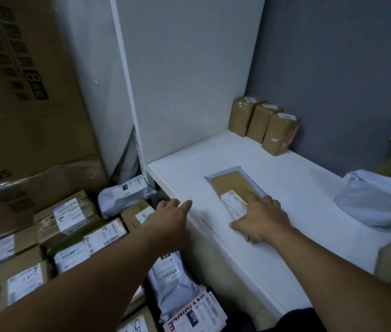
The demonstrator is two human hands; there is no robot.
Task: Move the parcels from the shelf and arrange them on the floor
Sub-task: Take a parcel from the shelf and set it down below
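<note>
— Right hand (260,218)?
— Flat, fingers spread on the flat brown parcel (234,186) lying on the white shelf (297,188), gripping nothing.
— Left hand (171,215)?
— Open, empty, at the shelf's front edge, above parcels on the floor (77,236).
— Elsewhere on the shelf?
— Three upright brown boxes (262,122) in the back corner.

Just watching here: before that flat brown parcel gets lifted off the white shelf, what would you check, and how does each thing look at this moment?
1. Right hand on the flat parcel: ok, its fingers rest on the near end.
2. Parcel actually gripped: not ok, the hand lies flat on top.
3. Left hand free to help: ok, open and empty at the shelf edge.
4. Nothing stacked on the parcel: ok.
5. Neighbours clear: ok, three brown boxes and grey bag stand apart.
6. Free floor spot: cannot tell, the parcels on the floor look crowded.
</note>
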